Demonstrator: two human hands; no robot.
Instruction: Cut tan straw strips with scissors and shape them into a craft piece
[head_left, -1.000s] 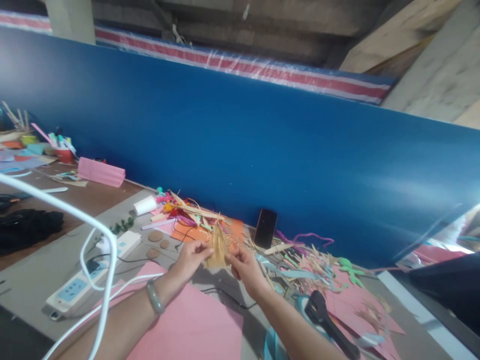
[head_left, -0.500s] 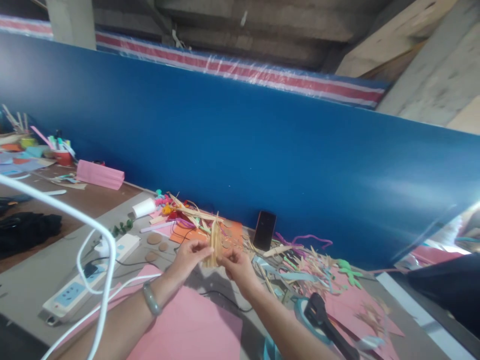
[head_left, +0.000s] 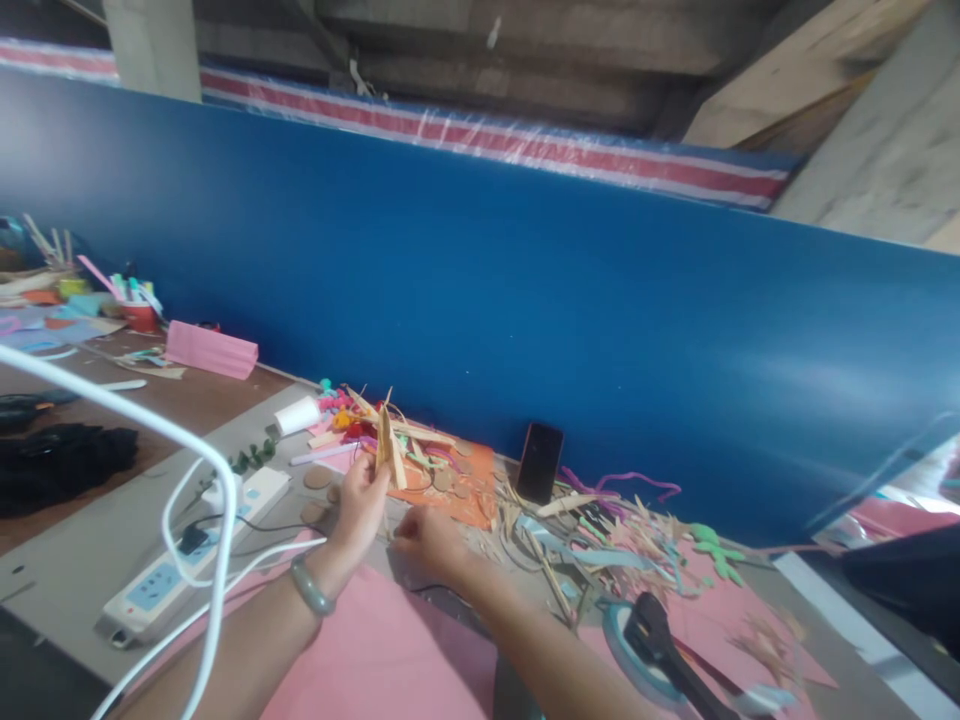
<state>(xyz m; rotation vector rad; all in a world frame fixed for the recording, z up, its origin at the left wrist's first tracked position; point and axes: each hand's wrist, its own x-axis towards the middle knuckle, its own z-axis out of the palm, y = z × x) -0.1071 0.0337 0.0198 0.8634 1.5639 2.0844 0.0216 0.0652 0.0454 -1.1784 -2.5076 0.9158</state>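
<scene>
My left hand (head_left: 364, 505) pinches a straw-coloured, husk-like piece (head_left: 388, 450) with pointed ends, held upright above the table. It wears a grey-green bangle (head_left: 311, 588) at the wrist. Just to its right, my right hand (head_left: 429, 545) is low over the table with its fingers curled in. Whatever lies between those fingertips, if anything, is hidden. Pink paper (head_left: 390, 650) lies beneath the forearms. Behind the hands is an orange sheet (head_left: 476, 490) with small round brown discs on it.
A power strip (head_left: 195, 560) and a white cable (head_left: 214, 460) occupy the left side. A dark phone (head_left: 540, 462) leans against the blue partition (head_left: 525, 300). Straw scraps (head_left: 615, 545), a green figure (head_left: 716, 550), a tape roll (head_left: 630, 650) and a black-handled tool (head_left: 652, 630) lie right.
My left hand has moved left and up a little with the straw-coloured piece. My right hand has come off that piece and dropped lower and slightly left, its fingers turned down.
</scene>
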